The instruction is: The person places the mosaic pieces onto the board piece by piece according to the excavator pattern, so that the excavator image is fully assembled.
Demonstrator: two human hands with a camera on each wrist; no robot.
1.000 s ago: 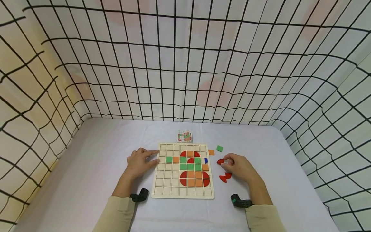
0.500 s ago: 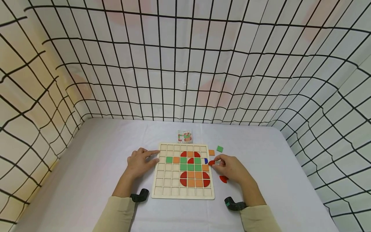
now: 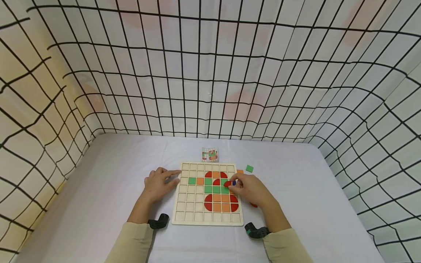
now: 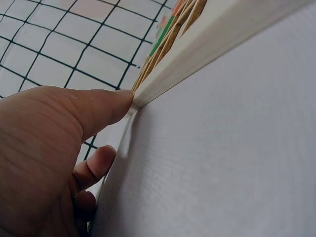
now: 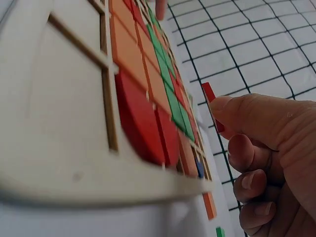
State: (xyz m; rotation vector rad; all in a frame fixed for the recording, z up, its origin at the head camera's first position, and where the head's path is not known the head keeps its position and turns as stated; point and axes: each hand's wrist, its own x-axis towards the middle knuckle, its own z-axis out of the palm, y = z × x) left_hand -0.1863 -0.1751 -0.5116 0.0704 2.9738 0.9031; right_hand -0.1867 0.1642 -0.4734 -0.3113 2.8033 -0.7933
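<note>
My right hand [image 3: 252, 189] pinches a red quarter-circle tile [image 3: 227, 183] between thumb and forefinger over the right side of the wooden grid board [image 3: 191, 218]. In the right wrist view that tile [image 5: 209, 94] stands on edge, raised above the board's far part, while the other fingers curl under the thumb. A blue piece [image 3: 234, 183] shows close by the fingertips. Red, orange and green tiles fill several cells of the board. At the board's left edge lies my left hand [image 3: 158, 185], thumb and forefinger extended, the thumb tip [image 4: 126, 101] right at the rim.
Behind the board stands a small pattern card [image 3: 209, 155]. To the right lie a green tile [image 3: 249, 168] and an orange tile [image 3: 240, 171] beside the edge. A red tile [image 3: 253, 205] is partly hidden by my right wrist. Black netting [image 3: 210, 76] surrounds the table.
My right hand has carried the red tile leftward, from beside the loose red pieces to over the board. My left hand stays at the left edge.
</note>
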